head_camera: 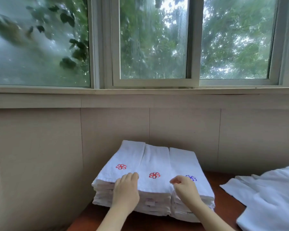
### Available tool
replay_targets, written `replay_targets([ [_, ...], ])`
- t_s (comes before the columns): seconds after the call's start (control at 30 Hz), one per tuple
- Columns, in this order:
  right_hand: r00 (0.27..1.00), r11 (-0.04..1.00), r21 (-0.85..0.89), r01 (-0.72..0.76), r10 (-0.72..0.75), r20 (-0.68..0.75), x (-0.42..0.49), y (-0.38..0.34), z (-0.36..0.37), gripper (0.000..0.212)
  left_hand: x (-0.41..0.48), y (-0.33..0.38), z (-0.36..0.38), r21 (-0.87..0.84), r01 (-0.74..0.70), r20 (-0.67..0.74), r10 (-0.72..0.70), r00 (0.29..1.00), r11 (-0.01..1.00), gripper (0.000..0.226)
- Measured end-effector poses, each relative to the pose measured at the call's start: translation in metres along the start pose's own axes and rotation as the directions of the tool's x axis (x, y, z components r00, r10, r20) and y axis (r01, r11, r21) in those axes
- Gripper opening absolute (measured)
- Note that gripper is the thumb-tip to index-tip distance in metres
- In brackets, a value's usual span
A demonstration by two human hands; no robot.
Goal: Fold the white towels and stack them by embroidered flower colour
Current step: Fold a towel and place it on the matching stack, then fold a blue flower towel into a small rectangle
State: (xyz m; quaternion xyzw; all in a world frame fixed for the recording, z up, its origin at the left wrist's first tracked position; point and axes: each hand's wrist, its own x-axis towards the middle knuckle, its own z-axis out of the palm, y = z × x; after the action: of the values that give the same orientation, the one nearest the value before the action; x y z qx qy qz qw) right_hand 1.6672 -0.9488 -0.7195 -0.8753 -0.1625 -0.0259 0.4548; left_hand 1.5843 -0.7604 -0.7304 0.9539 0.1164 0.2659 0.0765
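Three stacks of folded white towels stand side by side on the brown table (pixel 93 220). The left stack (pixel 123 157) and the middle stack (pixel 155 160) each show a red embroidered flower on top. A blue flower marks the right stack (pixel 183 162). My left hand (pixel 126 189) rests flat, fingers straight, on the front edge where the left and middle stacks meet. My right hand (pixel 184 188) hovers over the front of the right stack beside the blue flower, with fingers loosely curled and nothing in them.
A loose pile of unfolded white towels (pixel 270 197) lies on the table at the right. A beige panelled wall (pixel 115 127) stands just behind the stacks and along the left side. Above it runs a window sill with windows.
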Motion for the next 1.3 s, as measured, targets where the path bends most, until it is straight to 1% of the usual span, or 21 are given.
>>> replay_targets([
  [0.07, 0.993, 0.989, -0.119, 0.092, -0.082, 0.080, 0.008, 0.002, 0.005, 0.035, 0.016, 0.007, 0.008, 0.022, -0.057, 0.032, 0.056, 0.998, 0.998, 0.042],
  [0.1, 0.977, 0.967, -0.191, 0.167, -0.135, 0.167, 0.014, 0.001, 0.011, 0.036, 0.023, 0.010, 0.014, 0.033, -0.077, 0.095, 0.073, 0.993, 0.997, 0.044],
  [0.13, 0.942, 0.931, -0.265, 0.252, -0.173, 0.286, 0.021, -0.001, 0.019, 0.037, 0.028, 0.010, 0.020, 0.055, -0.090, 0.171, 0.080, 0.982, 0.994, 0.048],
  [0.17, 0.904, 0.894, -0.323, 0.311, -0.174, 0.390, 0.030, -0.005, 0.026, 0.035, 0.031, 0.008, 0.027, 0.098, -0.102, 0.228, 0.077, 0.971, 0.990, 0.051],
  [0.2, 0.880, 0.859, -0.373, 0.350, -0.165, 0.445, 0.041, -0.011, 0.030, 0.032, 0.034, 0.004, 0.034, 0.149, -0.104, 0.253, 0.063, 0.965, 0.983, 0.052],
  [0.23, 0.872, 0.830, -0.414, 0.374, -0.164, 0.461, 0.054, -0.019, 0.032, 0.030, 0.035, -0.002, 0.041, 0.190, -0.094, 0.239, 0.047, 0.970, 0.977, 0.052],
  [0.33, 0.867, 0.791, -0.442, 0.423, -0.211, 0.452, 0.107, -0.033, 0.039, 0.039, 0.038, -0.012, 0.057, 0.226, -0.078, 0.080, 0.062, 0.995, 0.971, 0.050],
  [0.4, 0.830, 0.735, -0.480, 0.478, -0.198, 0.522, 0.144, -0.036, 0.056, 0.043, 0.040, -0.013, 0.063, 0.218, -0.102, -0.019, 0.109, 0.994, 0.971, 0.049],
  [0.43, 0.816, 0.715, -0.502, 0.486, -0.165, 0.554, 0.161, -0.035, 0.066, 0.044, 0.041, -0.012, 0.064, 0.168, -0.113, -0.064, 0.125, 0.990, 0.979, 0.047],
  [0.5, 0.809, 0.697, -0.533, 0.480, -0.116, 0.577, 0.196, -0.027, 0.087, 0.046, 0.040, -0.013, 0.069, 0.040, -0.186, -0.147, 0.190, 0.971, 0.982, 0.043],
  [0.57, 0.820, 0.680, -0.550, 0.484, -0.133, 0.557, 0.229, -0.020, 0.101, 0.049, 0.044, -0.017, 0.080, 0.122, -0.222, -0.278, 0.248, 0.928, 0.967, 0.039],
  [0.63, 0.843, 0.680, -0.567, 0.464, -0.142, 0.519, 0.256, -0.015, 0.113, 0.050, 0.050, -0.021, 0.092, 0.227, -0.206, -0.408, 0.285, 0.867, 0.952, 0.040],
  [0.7, 0.861, 0.674, -0.587, 0.449, -0.150, 0.487, 0.273, -0.014, 0.124, 0.051, 0.055, -0.024, 0.098, 0.266, -0.201, -0.450, 0.306, 0.839, 0.943, 0.044],
  [0.77, 0.881, 0.685, -0.593, 0.424, -0.159, 0.446, 0.279, -0.015, 0.131, 0.055, 0.058, -0.025, 0.098, 0.252, -0.212, -0.468, 0.311, 0.827, 0.944, 0.044],
  [0.87, 0.902, 0.715, -0.594, 0.368, -0.121, 0.413, 0.268, -0.014, 0.129, 0.062, 0.053, -0.023, 0.095, 0.180, -0.231, -0.416, 0.286, 0.863, 0.956, 0.037],
  [0.97, 0.881, 0.705, -0.603, 0.373, -0.065, 0.468, 0.235, -0.018, 0.119, 0.062, 0.047, -0.022, 0.088, 0.160, -0.210, -0.331, 0.252, 0.909, 0.965, 0.039],
  [1.07, 0.837, 0.697, -0.560, 0.448, -0.109, 0.536, 0.183, -0.021, 0.107, 0.055, 0.035, -0.021, 0.080, 0.218, -0.171, -0.291, 0.232, 0.928, 0.961, 0.041],
  [1.13, 0.820, 0.701, -0.529, 0.479, -0.141, 0.555, 0.143, -0.020, 0.098, 0.055, 0.022, -0.018, 0.073, 0.253, -0.127, -0.263, 0.195, 0.945, 0.959, 0.042],
  [1.2, 0.809, 0.678, -0.527, 0.513, -0.177, 0.560, 0.101, -0.019, 0.088, 0.056, 0.003, -0.015, 0.068, 0.279, -0.076, -0.285, 0.158, 0.945, 0.957, 0.042],
  [1.27, 0.791, 0.652, -0.516, 0.555, -0.223, 0.570, 0.060, -0.018, 0.077, 0.055, -0.020, -0.011, 0.062, 0.285, -0.063, -0.296, 0.150, 0.943, 0.957, 0.051],
  [1.3, 0.776, 0.659, -0.489, 0.571, -0.237, 0.585, 0.041, -0.018, 0.070, 0.053, -0.032, -0.009, 0.059, 0.269, -0.060, -0.259, 0.132, 0.957, 0.961, 0.058],
])
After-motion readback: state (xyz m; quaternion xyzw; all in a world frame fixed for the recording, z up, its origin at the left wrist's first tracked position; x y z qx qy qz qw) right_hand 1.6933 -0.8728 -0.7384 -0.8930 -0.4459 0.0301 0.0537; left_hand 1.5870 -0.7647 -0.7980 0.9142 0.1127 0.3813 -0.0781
